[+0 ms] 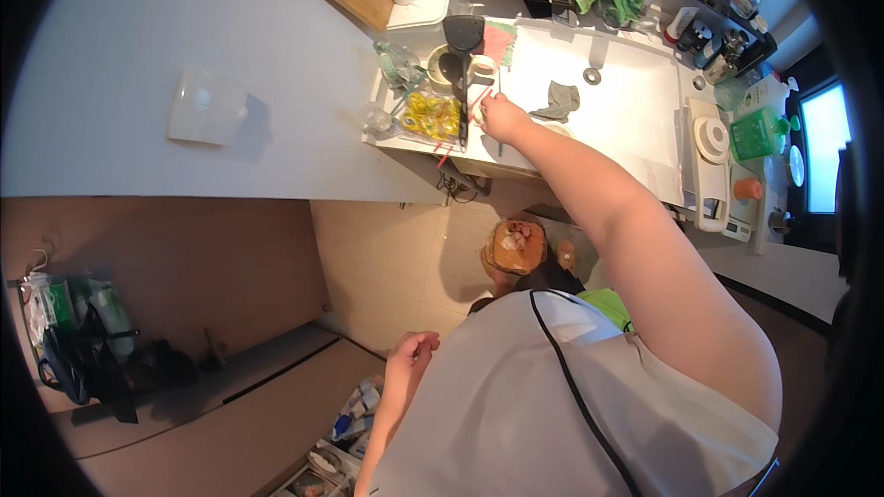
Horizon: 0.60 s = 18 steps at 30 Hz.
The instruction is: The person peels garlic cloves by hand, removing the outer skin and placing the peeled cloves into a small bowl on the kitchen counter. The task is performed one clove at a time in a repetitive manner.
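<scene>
My right hand (503, 119) reaches over the narrow counter left of the white sink (628, 117). Its fingers are bent down beside red sticks (481, 100), and a small pale thing shows at the fingertips; I cannot tell whether it is gripped. Just left lie a black spatula (464, 34) and a clear bag of yellow-wrapped items (431, 116). A grey cloth (561, 100) lies in the sink, right of this hand. My left hand (412, 350) hangs low beside my body, fingers curled together, with nothing visible in it.
A ribbed glass jar (397, 63) and a cream tape roll (483, 65) stand near the spatula. A green soap bottle (756, 134) and a white-handled board (708, 172) are on the right. A round orange-topped stool (518, 246) stands on the floor below the sink.
</scene>
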{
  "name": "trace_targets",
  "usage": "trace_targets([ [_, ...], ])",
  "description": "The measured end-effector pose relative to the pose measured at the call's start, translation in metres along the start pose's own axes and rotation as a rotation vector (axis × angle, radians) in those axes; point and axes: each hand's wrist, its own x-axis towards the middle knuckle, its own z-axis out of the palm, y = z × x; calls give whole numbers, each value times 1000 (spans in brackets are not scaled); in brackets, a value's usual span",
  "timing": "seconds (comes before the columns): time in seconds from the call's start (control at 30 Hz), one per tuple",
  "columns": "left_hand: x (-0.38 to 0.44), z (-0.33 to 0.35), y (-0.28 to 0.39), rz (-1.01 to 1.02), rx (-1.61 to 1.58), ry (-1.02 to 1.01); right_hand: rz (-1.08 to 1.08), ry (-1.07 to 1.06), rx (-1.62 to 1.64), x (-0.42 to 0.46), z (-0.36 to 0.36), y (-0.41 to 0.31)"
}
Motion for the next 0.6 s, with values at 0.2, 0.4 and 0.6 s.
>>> trace_targets([
  [0.2, 17, -63, -38, 32, 74, 15, 150, 63, 51, 3, 28, -23],
  [0.4, 59, -100, -46, 43, 44, -78, 184, 173, 77, -4, 30, -30],
  [0.6, 140, -93, -25, 141, -273, -267, -25, 192, 529, -137, -14, -102],
])
